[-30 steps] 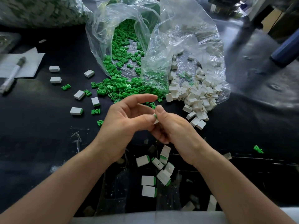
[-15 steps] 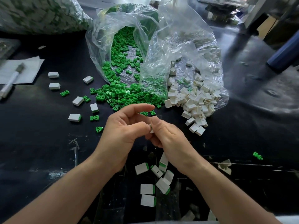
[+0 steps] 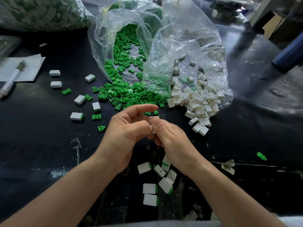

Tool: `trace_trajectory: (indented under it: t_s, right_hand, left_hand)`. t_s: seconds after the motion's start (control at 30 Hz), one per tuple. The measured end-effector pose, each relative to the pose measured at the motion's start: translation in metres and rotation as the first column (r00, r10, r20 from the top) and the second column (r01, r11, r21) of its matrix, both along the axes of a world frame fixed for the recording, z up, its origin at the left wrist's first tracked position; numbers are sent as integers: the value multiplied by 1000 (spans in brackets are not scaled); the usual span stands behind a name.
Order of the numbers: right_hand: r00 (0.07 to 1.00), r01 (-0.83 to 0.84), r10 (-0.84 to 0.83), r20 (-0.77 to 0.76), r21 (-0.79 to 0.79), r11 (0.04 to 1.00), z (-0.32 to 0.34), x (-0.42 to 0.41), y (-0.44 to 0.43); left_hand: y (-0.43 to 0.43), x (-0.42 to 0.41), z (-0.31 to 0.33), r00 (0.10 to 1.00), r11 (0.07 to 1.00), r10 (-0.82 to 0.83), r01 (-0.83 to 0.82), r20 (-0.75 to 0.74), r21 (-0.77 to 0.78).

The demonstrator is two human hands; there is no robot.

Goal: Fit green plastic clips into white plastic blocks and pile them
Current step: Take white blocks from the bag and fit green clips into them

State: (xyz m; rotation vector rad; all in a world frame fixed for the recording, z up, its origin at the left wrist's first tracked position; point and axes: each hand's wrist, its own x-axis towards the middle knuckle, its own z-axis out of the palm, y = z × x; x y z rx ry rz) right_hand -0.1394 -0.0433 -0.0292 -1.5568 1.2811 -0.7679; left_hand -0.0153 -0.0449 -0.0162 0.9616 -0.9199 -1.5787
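Observation:
My left hand (image 3: 126, 133) and my right hand (image 3: 170, 138) meet over the middle of the black table, thumbs pressed together on a small white block (image 3: 153, 131) that is almost wholly hidden between them. Whether a green clip sits in it cannot be seen. Beyond the hands, green clips (image 3: 124, 94) spill from a clear bag, and white blocks (image 3: 198, 102) spill from a second bag to its right. Below my wrists lies a loose pile of fitted blocks (image 3: 157, 179) with green ends showing.
Several stray white blocks (image 3: 79, 99) and green clips (image 3: 96, 116) lie scattered at the left. A marker (image 3: 12, 77) rests on white paper at the far left. One green clip (image 3: 261, 156) lies alone at the right. A large filled bag (image 3: 41, 12) sits at the back left.
Both hands have dropped slightly toward me, still pressed together on the block. The green edge seen between the thumbs a second ago is no longer visible.

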Motion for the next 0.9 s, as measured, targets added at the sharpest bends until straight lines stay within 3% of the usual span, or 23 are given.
trace_trajectory:
  t_s: [0.2,0.53,0.63,0.77,0.9]
  right_hand:
    - [1000,2,-2,15,-12,1000,-4,0,-1]
    - [987,-49,27,161,135,990,11,-9,-4]
    - [999,-2,-3,37,113,994,12,-14,-8]
    - [973,188,-195,-123,-71,980,12,-32,-20]
    - [835,271,-391,-387,-328,905,12,-53,-31]
  left_hand:
    - [0,0,0,999,1000,-8,9,-38,23]
    - [-2,4,0,996,997,-71,73,-55,36]
    - [-3,5,-1,999,998,-46,47,-28,50]
    - [-3,8,-1,993,999,-49,50,111,-14]
    - [3,7,3,963,978,-166,189,214,-91]
